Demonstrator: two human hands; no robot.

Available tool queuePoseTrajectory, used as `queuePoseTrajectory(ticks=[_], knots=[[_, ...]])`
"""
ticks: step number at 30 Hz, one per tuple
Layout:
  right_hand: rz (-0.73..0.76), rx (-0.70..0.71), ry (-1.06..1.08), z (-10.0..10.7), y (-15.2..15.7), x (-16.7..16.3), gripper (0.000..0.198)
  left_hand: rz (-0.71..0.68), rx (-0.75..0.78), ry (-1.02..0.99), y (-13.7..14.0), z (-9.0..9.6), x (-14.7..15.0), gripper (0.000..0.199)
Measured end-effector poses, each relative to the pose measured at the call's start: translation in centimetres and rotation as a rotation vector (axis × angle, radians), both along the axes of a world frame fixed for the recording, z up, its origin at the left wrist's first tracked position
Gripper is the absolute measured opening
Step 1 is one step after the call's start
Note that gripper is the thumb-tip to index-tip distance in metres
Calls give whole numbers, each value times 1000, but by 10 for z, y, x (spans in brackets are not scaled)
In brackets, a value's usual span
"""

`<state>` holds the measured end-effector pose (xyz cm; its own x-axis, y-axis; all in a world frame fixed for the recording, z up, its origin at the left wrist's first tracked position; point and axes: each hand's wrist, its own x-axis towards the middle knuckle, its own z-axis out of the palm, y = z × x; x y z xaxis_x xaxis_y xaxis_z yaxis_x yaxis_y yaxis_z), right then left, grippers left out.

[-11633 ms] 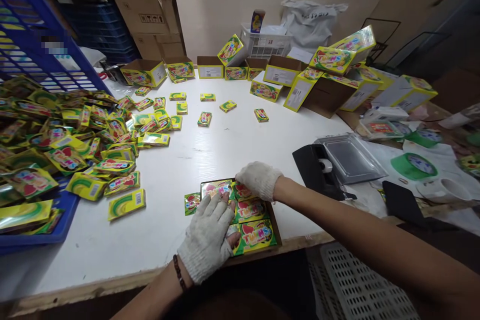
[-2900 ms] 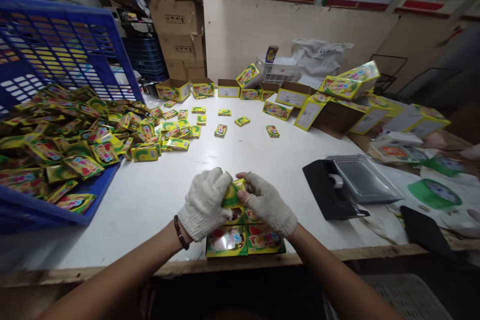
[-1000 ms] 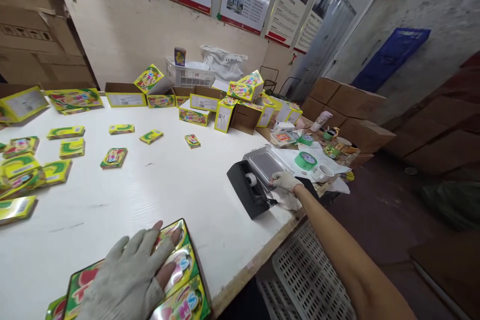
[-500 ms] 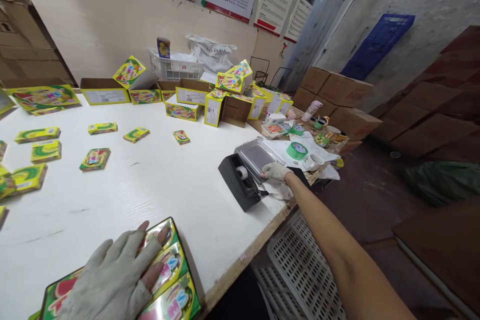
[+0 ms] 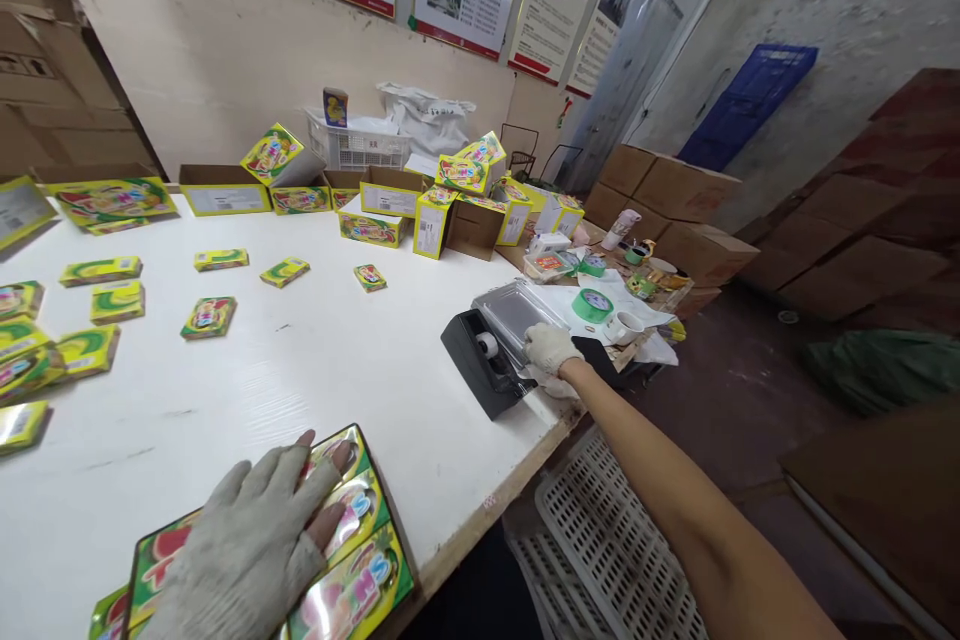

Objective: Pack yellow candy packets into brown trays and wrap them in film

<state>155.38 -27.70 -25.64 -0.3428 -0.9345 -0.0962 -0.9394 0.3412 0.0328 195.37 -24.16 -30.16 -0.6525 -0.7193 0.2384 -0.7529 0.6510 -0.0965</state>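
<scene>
My left hand, in a pale fingertip-less glove, lies flat with fingers spread on a dark-edged tray of yellow-green fruit-print packs at the near table edge. Under the tray's left corner another pack shows. My right hand, gloved too, reaches out to the right. Its fingers are curled at the near edge of the clear plastic trays, pinching that edge; the fingertips are partly hidden. Just left of it stands a black tape dispenser with a white roll.
Small yellow packs lie scattered on the left of the white table. Open display boxes line its back. Green tape and a white mug stand right. A white crate sits below the edge.
The view has shifted slightly, so the table things appear a little farther right. My right hand has curled more at the plastic trays' edge. My left hand stays on the packs.
</scene>
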Motion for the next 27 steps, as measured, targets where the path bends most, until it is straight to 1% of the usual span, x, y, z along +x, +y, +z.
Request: queuePoseTrajectory(ticks=[3,4,5,6,7,8,9,10,11,12,14,15,16,17,18,19,20,21,22,24,26,27], knots=[[-44,-149,28,28,10,4,24,0,25,54,2,-3,1,45],[-38,-230,17,40,14,9,21,-3,57,101,2,-5,2,48],[0,-337,-28,52,18,15,21,7,100,183,2,-5,4,51],[70,-456,-114,64,23,23,20,33,160,298,1,-5,7,57],[183,-576,-249,77,28,34,17,74,226,446,-1,-2,12,62],[320,-651,-412,89,33,47,15,124,286,615,-4,4,18,66],[457,-665,-584,100,38,60,15,168,323,790,-9,12,25,70],[567,-634,-763,109,43,74,17,191,336,951,-14,24,33,72],[647,-560,-952,116,46,88,19,189,328,1082,-20,38,42,74],[697,-459,-1147,119,48,102,21,168,304,1177,-25,53,51,75],[717,-187,-1508,115,45,128,24,138,284,1260,-31,84,69,77],[700,-29,-1642,107,41,140,26,145,318,1262,-31,96,75,79],[672,118,-1737,97,35,151,27,171,396,1247,-28,105,80,81],[641,247,-1799,85,28,162,29,209,505,1219,-24,110,83,85],[605,353,-1837,72,21,172,30,254,629,1181,-18,110,84,87],[559,419,-1858,58,14,180,31,305,738,1144,-12,106,84,87],[501,440,-1868,45,8,188,31,358,813,1115,-7,99,82,82],[433,423,-1863,34,3,195,31,413,839,1099,-2,89,80,72],[371,376,-1842,23,-2,200,30,467,816,1090,1,78,77,60],[300,224,-1734,7,-8,209,28,564,679,1046,3,55,72,38],[308,85,-1540,-5,-13,214,21,616,522,915,-1,36,68,26],[314,41,-1428,-10,-15,216,15,626,447,827,-3,28,67,22]])
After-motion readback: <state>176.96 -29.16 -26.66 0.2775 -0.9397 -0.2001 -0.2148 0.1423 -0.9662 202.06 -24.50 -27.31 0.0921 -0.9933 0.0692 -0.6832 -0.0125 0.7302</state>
